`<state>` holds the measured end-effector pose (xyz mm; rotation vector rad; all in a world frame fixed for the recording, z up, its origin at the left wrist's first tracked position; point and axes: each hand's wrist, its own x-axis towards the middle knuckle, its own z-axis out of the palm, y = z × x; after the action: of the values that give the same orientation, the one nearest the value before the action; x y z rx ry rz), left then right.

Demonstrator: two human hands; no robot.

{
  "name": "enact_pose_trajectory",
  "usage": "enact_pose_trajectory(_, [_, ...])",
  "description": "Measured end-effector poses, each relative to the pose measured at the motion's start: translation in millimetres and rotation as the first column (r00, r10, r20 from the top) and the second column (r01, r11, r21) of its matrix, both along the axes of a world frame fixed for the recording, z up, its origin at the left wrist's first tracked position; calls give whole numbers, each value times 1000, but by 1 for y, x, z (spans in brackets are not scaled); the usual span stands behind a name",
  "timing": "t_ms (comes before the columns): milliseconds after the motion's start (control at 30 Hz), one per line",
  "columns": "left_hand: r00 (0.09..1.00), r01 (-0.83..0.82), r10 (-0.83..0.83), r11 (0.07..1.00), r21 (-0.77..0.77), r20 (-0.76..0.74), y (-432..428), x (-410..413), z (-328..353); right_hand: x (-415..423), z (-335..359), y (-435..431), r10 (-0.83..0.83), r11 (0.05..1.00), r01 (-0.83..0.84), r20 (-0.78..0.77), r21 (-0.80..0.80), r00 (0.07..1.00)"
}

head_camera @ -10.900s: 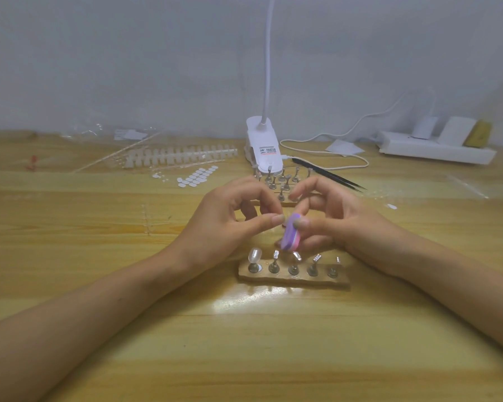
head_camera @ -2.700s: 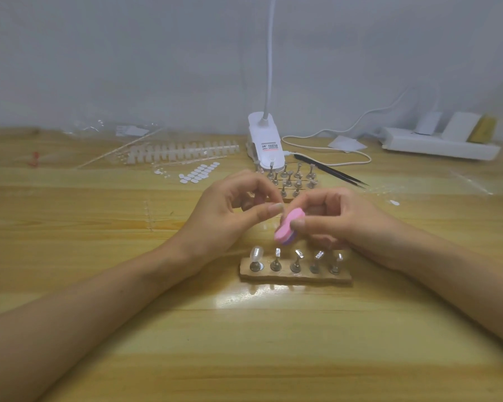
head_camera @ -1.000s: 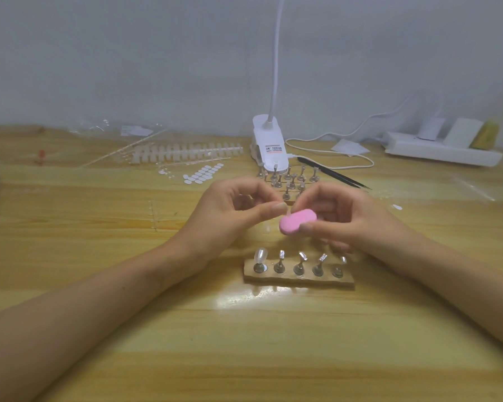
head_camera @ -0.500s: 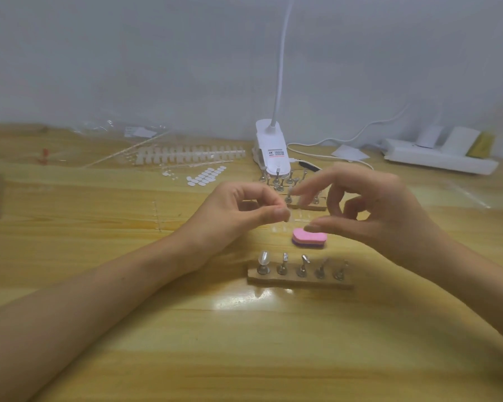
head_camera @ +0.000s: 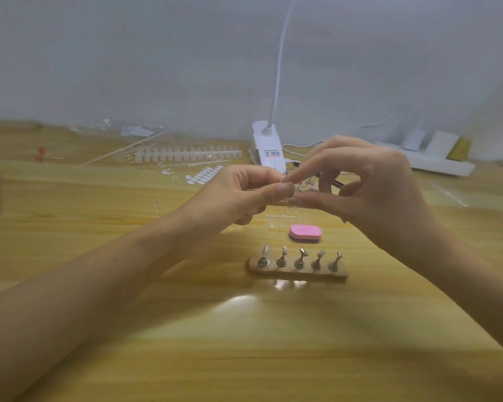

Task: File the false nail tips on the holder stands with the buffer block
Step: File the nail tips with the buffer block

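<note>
Left hand (head_camera: 238,195) was pinching what looked like a clear nail tip (head_camera: 292,190) between thumb and forefinger, though it was too tiny to be sure. Right hand (head_camera: 375,192) had thumb and fingertip closed on the same spot. So no filing here: the buffer block (head_camera: 305,233) lay flat on the surface (head_camera: 244,329), just behind the holder stand (head_camera: 298,269). Next, I'd guess, seat the tip on a post, then grab the block.
</note>
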<state>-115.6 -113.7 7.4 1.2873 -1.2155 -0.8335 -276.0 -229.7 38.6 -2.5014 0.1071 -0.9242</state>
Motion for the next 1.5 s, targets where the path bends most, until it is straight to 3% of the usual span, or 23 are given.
enact_pose_trajectory(67, [1000, 22, -22, 999, 25, 9, 2, -2, 3, -1, -3, 2, -10, 997, 8, 19, 73, 1000])
enact_pose_trajectory(167, [993, 81, -86, 995, 61, 84, 7, -3, 15, -5, -11, 1, 23, 925, -52, 82, 378, 996])
enact_pose_trajectory(233, [971, 88, -107, 992, 94, 214, 10, -4, 22, -9, -16, -1, 2, 857, -59, 112, 512, 994])
enact_pose_trajectory(300, [919, 74, -135, 982, 174, 370, 11, -6, 19, -14, -23, -2, -42, 835, -13, 88, 550, 995])
enact_pose_trajectory(400, [883, 73, -191, 958, 277, 429, 15, -13, -3, -20, -36, 6, -67, 823, 63, -12, 564, 998])
enact_pose_trajectory(500, [924, 2, -67, 985, 171, 376, 20, -19, -24, -22, -46, 18, -1, 822, 54, -93, 567, 996])
enact_pose_trajectory(567, [933, -39, 1, 994, 98, 359, 22, -20, -31, -20, -52, 21, 56, 819, 4, -88, 573, 995])
enact_pose_trajectory(667, [939, -75, 58, 997, 36, 339, 23, -21, -35, -17, -58, 20, 30, 873, 23, -100, 487, 995])
enact_pose_trajectory(800, [943, -96, 96, 995, -17, 319, 24, -25, -36, -15, -61, 21, 16, 875, 21, -72, 484, 997])
enact_pose_trajectory(1500, [944, -129, 118, 991, 17, 307, 24, -26, -34, -15, -62, 23, 18, 856, 54, -134, 514, 991])
